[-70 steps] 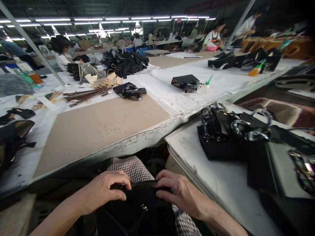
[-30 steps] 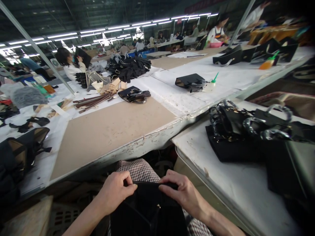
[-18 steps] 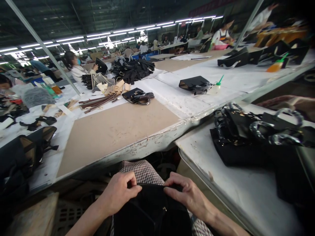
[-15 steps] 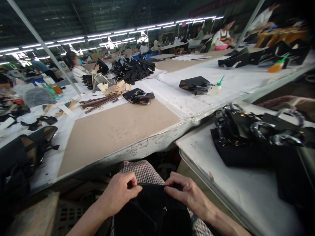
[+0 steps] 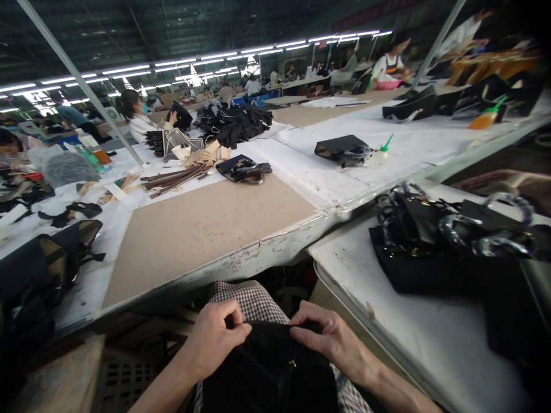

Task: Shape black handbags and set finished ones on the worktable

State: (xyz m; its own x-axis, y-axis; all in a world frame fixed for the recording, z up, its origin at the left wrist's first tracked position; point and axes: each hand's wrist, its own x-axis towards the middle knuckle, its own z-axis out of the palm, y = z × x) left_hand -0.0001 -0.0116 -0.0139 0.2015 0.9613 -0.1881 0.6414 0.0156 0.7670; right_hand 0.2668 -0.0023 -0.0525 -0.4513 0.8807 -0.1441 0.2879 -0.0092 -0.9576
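A black handbag (image 5: 269, 373) rests on my lap, below the table edge, with a small gold fitting on its front. My left hand (image 5: 215, 338) is closed, its fingers pinching the bag's top rim at the left. My right hand (image 5: 333, 341) grips the same rim at the right, fingers curled over it. Checked fabric (image 5: 245, 298) on my knees shows beyond the bag.
A brown board (image 5: 202, 226) lies on the white worktable (image 5: 310, 178) ahead. Black bags with ring handles (image 5: 430, 235) are piled on a side table at right. Another black bag (image 5: 243, 169), strips and a glue bottle (image 5: 381, 154) lie farther back. Other workers sit at a distance.
My view has swung slightly left and up. Both hands keep hold of the bag's rim, shifting a little to the right in the picture.
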